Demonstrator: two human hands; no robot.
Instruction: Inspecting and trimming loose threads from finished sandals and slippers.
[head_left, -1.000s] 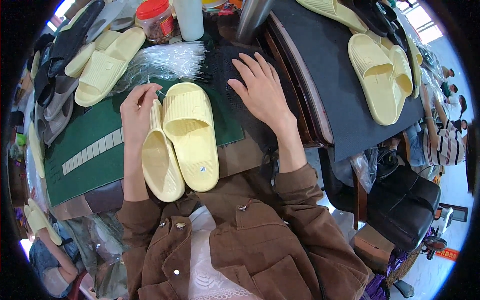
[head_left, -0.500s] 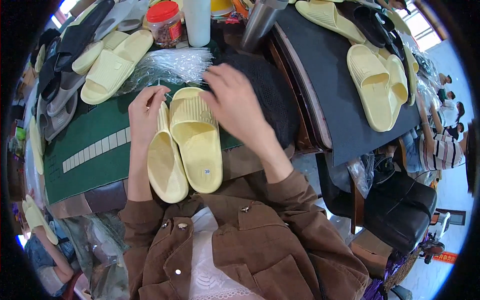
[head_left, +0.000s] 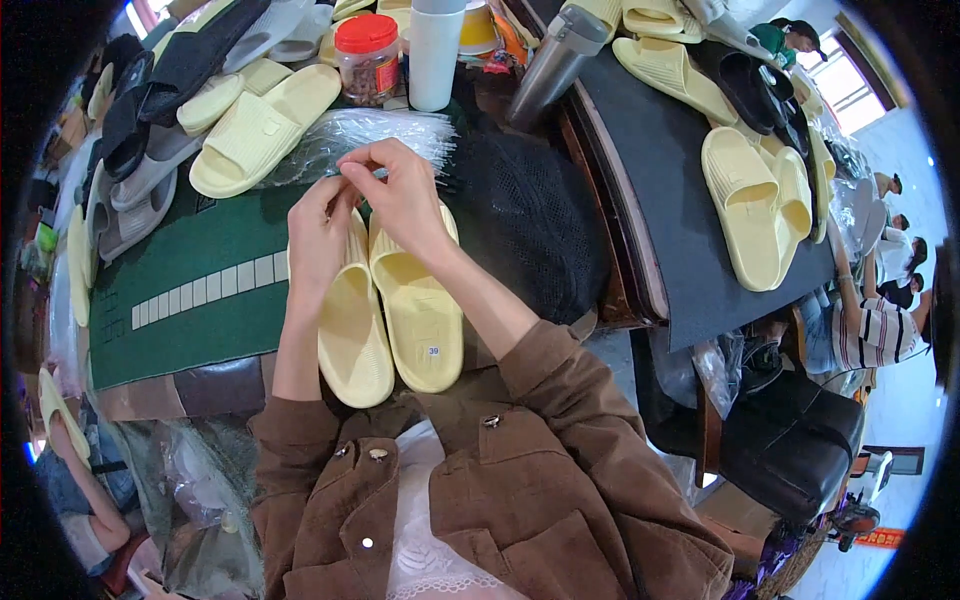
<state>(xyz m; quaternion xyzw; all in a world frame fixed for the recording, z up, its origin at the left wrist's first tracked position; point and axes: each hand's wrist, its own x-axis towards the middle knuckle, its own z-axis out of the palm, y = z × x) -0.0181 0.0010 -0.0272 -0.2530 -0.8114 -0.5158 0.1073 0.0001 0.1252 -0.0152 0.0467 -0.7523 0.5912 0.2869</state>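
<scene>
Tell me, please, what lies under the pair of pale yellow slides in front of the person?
The pair of slides rests on a green mat. Both hands cover the toe ends, so what lies beneath there cannot be seen.

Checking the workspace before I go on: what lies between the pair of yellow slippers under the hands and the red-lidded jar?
In the head view, a heap of clear plastic bags lies between the pair of yellow slippers and the red-lidded jar.

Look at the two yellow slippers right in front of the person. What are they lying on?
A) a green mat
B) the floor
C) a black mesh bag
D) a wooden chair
A: the pair of yellow slippers lies side by side on the green mat, with both hands, left hand and right hand, meeting just above their far ends.
</scene>
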